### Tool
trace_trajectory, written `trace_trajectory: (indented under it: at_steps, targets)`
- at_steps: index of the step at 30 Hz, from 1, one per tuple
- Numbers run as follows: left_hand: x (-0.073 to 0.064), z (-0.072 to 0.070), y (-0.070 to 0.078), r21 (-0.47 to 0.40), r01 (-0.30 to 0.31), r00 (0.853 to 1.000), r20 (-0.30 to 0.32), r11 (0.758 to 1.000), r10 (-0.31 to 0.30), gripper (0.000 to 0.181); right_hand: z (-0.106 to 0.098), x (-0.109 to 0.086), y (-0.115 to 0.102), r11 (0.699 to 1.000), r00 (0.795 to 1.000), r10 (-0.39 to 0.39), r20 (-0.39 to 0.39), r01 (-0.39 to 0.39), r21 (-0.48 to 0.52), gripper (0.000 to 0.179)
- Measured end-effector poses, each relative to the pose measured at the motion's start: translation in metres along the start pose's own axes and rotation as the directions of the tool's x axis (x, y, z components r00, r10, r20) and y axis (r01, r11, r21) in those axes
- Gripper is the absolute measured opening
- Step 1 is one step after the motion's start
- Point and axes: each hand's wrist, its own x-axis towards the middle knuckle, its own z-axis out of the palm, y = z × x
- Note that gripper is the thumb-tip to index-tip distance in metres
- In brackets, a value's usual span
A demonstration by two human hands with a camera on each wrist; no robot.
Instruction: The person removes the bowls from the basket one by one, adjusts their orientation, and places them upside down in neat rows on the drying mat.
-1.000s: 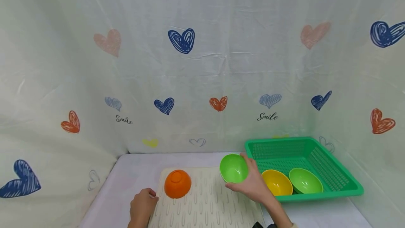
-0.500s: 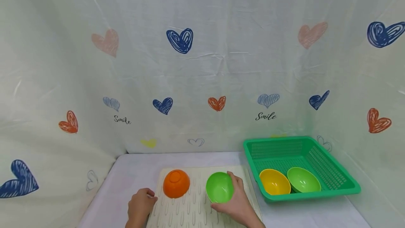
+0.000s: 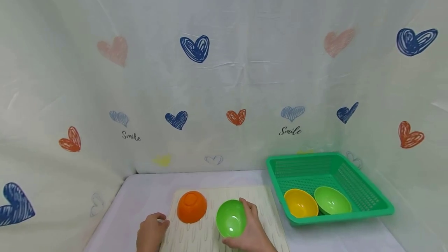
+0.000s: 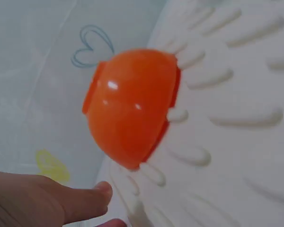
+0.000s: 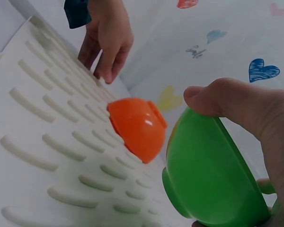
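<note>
My right hand (image 3: pixel 250 226) grips a light green bowl (image 3: pixel 229 221) at its side, thumb and fingers spread along the rim. Held over the ridged cream mat (image 3: pixel 217 193), this bowl shows its inside in the head view; its foot faces the mat in the right wrist view (image 5: pixel 180 198). An orange bowl (image 3: pixel 191 207) lies upside down on the mat's left part, foot ring upward. Left of it, my left hand (image 3: pixel 151 231) rests with loosely bent fingers, its fingertips right at the mat's left edge, as the right wrist view shows (image 5: pixel 111 42).
A green plastic basket (image 3: pixel 371 186) stands on the right of the white-covered table (image 3: pixel 154 189). Inside it lie a yellow bowl (image 3: pixel 300 204) and a second light green bowl (image 3: pixel 332 201). A white curtain (image 3: pixel 224 81) printed with hearts encloses the back and sides.
My right hand has carried the green bowl left and nearer to me, from beside the basket to over the mat's middle. My left hand and the orange bowl keep their places.
</note>
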Motion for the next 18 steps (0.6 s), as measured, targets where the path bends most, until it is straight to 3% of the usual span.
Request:
trace_trajectory:
  at_steps: [4,6,7,9,11,13,15,18]
  targets:
    - [-0.014,0.000,0.014,-0.122,-0.089,0.991,-0.113,0.989,0.075,0.025,0.001,-0.002,-0.001,0.999,0.999,-0.039,0.004,0.039,-0.035,0.120]
    - [-0.022,0.002,0.022,-0.235,-0.137,0.983,-0.149,0.962,0.104,0.026,0.001,-0.004,-0.001,0.997,0.998,-0.059,0.005,0.059,-0.046,0.120]
    - [-0.027,0.004,0.027,-0.315,-0.155,0.983,-0.146,0.936,0.113,0.026,0.001,-0.005,-0.002,0.997,0.998,-0.066,0.008,0.066,-0.050,0.120]
    - [-0.036,0.010,0.039,-0.478,-0.136,0.990,-0.097,0.868,0.102,0.032,0.001,-0.007,-0.003,0.995,0.997,-0.078,0.013,0.079,-0.064,0.121]
    - [-0.047,0.020,0.051,-0.617,-0.079,0.996,-0.009,0.783,0.094,0.044,0.000,-0.009,-0.005,0.994,0.996,-0.087,0.018,0.088,-0.071,0.121]
    - [-0.058,0.032,0.061,-0.707,-0.015,0.989,0.093,0.707,0.113,0.057,-0.001,-0.010,-0.007,0.993,0.996,-0.089,0.026,0.091,-0.078,0.122]
    - [-0.068,0.044,0.067,-0.764,0.045,0.969,0.190,0.644,0.158,0.068,-0.002,-0.011,-0.009,0.993,0.995,-0.093,0.043,0.096,-0.071,0.123]
    - [-0.081,0.057,0.069,-0.812,0.165,0.907,0.348,0.561,0.237,0.074,-0.002,-0.013,-0.011,0.991,0.989,-0.122,0.079,0.127,-0.053,0.122]
